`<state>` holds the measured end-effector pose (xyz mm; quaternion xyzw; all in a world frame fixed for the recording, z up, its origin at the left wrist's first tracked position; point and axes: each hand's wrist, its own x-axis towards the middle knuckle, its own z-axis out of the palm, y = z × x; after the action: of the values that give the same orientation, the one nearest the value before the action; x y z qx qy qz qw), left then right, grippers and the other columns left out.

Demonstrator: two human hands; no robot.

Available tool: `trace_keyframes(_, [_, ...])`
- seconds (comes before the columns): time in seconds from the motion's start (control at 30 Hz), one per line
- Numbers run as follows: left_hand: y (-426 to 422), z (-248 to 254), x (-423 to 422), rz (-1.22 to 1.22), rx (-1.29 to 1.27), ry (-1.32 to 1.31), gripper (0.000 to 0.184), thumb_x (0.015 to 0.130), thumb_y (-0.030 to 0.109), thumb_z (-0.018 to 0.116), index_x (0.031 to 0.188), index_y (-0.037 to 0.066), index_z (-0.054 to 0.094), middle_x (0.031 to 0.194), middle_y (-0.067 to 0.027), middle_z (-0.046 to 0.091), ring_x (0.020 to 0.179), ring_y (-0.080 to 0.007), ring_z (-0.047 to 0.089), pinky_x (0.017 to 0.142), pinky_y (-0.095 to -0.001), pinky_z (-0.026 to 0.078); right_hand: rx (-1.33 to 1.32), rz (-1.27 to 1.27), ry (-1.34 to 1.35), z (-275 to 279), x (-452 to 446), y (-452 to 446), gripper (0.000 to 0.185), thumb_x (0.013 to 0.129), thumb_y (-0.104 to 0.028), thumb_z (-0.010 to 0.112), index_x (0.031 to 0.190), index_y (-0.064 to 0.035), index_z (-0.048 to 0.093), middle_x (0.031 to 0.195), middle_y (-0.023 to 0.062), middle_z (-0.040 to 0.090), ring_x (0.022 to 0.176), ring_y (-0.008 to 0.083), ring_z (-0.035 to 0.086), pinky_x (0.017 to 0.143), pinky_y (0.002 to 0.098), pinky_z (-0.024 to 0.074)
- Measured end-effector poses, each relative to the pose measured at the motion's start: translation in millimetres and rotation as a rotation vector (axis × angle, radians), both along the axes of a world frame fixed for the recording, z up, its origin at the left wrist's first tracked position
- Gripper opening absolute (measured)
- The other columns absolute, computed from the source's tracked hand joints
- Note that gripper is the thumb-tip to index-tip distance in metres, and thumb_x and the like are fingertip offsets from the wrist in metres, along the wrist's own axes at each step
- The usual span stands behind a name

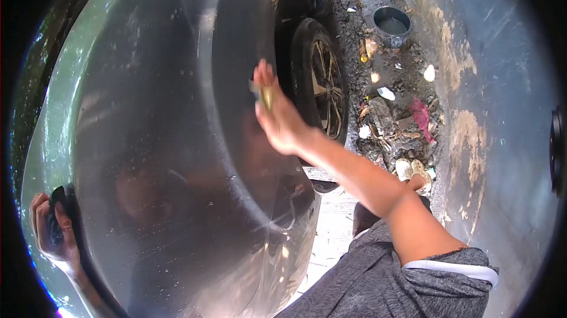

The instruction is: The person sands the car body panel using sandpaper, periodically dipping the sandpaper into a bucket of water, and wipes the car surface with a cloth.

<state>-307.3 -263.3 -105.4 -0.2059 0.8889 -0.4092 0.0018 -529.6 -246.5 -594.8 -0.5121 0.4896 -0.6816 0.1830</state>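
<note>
The dark grey car body (153, 105) fills the left and middle of the head view, wet and specked with drops. Against its side, close to the wheel, lies my right hand (280, 117), slightly blurred. It is closed on a small yellowish pad (266, 97), perhaps a sponge; motion smears its outline. Far to the left, my left hand (53, 232) has its fingers curled round a black fitting (58, 205) at the car's glass edge. What kind of fitting this is cannot be made out.
A car wheel (326, 84) stands right of my right hand. Beyond it, a bucket (392, 27) of water sits on muddy, littered ground with a pink scrap (420, 118). A peeling wall (502, 93) bounds the right side. A pair of pale shoes (410, 169) is below.
</note>
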Motion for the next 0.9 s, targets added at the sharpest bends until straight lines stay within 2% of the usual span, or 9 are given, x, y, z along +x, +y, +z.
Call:
trace_keyframes(0.13, [1, 4, 7, -0.007, 0.016, -0.063, 0.01, 0.095, 0.011, 0.062, 0.097, 0.001, 0.063, 0.11, -0.0132, 0.063, 0.108, -0.0282, 0.06, 0.095, -0.0405, 0.047, 0.032, 0.142, -0.162, 11, -3, 10, 0.064, 0.106, -0.029, 0.026, 0.156, -0.0025, -0.005, 0.162, 0.0211, -0.012, 0.15, 0.0327, -0.01, 0.123, 0.0416, -0.0036])
trace_keyframes(0.23, [-2, 2, 9, 0.001, 0.032, -0.006, 0.011, 0.095, 0.011, 0.061, 0.097, 0.001, 0.063, 0.11, -0.0132, 0.063, 0.108, -0.0286, 0.06, 0.096, -0.0414, 0.046, -0.049, 0.292, -0.202, -13, 51, 66, 0.069, 0.106, -0.032, 0.031, 0.156, -0.0029, -0.006, 0.162, 0.0181, -0.015, 0.15, 0.0311, -0.012, 0.122, 0.0412, -0.0057])
trace_keyframes(0.4, [7, -8, 4, 0.031, 0.0, 0.001, 0.009, 0.094, 0.008, 0.061, 0.098, 0.0, 0.062, 0.11, -0.0138, 0.063, 0.107, -0.0292, 0.06, 0.097, -0.0414, 0.045, 0.033, 0.103, -0.115, -1, -31, -18, 0.066, 0.106, -0.026, 0.031, 0.156, -0.0004, -0.003, 0.163, 0.0212, -0.007, 0.151, 0.0335, -0.005, 0.123, 0.0415, 0.0011])
trace_keyframes(0.43, [10, -12, -1, 0.006, 0.002, 0.022, 0.019, 0.093, 0.016, 0.062, 0.096, -0.002, 0.061, 0.105, -0.0161, 0.062, 0.103, -0.0322, 0.06, 0.094, -0.0427, 0.045, 0.021, 0.093, -0.065, 0, -35, -20, 0.065, 0.105, -0.025, 0.031, 0.155, 0.0006, -0.003, 0.163, 0.0216, -0.006, 0.151, 0.0335, -0.004, 0.123, 0.0414, 0.0019])
trace_keyframes(0.5, [5, -11, -8, -0.049, -0.01, 0.052, 0.029, 0.091, 0.024, 0.063, 0.094, -0.005, 0.059, 0.101, -0.0184, 0.061, 0.099, -0.0352, 0.06, 0.091, -0.044, 0.045, 0.069, 0.275, -0.366, 5, 0, 18, 0.068, 0.105, -0.029, 0.033, 0.156, 0.0001, -0.002, 0.163, 0.0201, -0.009, 0.151, 0.0326, -0.002, 0.123, 0.0427, 0.0028])
trace_keyframes(0.57, [5, -9, -5, -0.035, 0.013, 0.034, 0.034, 0.091, 0.029, 0.062, 0.095, -0.005, 0.059, 0.101, -0.0187, 0.061, 0.1, -0.0357, 0.06, 0.091, -0.0441, 0.045, 0.048, 0.201, -0.085, -3, 32, 65, 0.072, 0.105, -0.032, 0.035, 0.155, 0.0007, -0.005, 0.162, 0.0208, -0.011, 0.151, 0.033, -0.004, 0.123, 0.0448, 0.0031])
trace_keyframes(0.73, [11, -13, -10, 0.014, 0.008, 0.044, 0.01, 0.09, 0.004, 0.06, 0.094, -0.004, 0.059, 0.101, -0.0173, 0.061, 0.101, -0.0342, 0.059, 0.093, -0.0441, 0.045, 0.153, 0.005, 0.035, 8, -35, -20, 0.072, 0.105, -0.032, 0.032, 0.153, 0.0037, -0.008, 0.161, 0.0244, -0.01, 0.151, 0.0337, -0.006, 0.123, 0.0455, 0.0028])
trace_keyframes(0.8, [13, -17, -7, 0.031, 0.01, 0.064, 0.011, 0.091, 0.007, 0.061, 0.094, -0.004, 0.059, 0.103, -0.0163, 0.061, 0.102, -0.0326, 0.059, 0.094, -0.0434, 0.045, 0.154, 0.046, -0.03, 7, -40, -31, 0.071, 0.105, -0.031, 0.032, 0.153, 0.0039, -0.007, 0.161, 0.0241, -0.009, 0.151, 0.0338, -0.006, 0.123, 0.0449, 0.0029])
trace_keyframes(0.9, [8, -14, -10, -0.003, 0.026, 0.084, 0.012, 0.09, 0.008, 0.063, 0.094, -0.003, 0.059, 0.103, -0.0159, 0.061, 0.102, -0.032, 0.059, 0.094, -0.0432, 0.045, 0.089, 0.134, -0.066, -1, 8, 34, 0.068, 0.106, -0.03, 0.029, 0.155, -0.0009, -0.009, 0.162, 0.022, -0.011, 0.151, 0.0327, -0.006, 0.123, 0.0431, 0.0029])
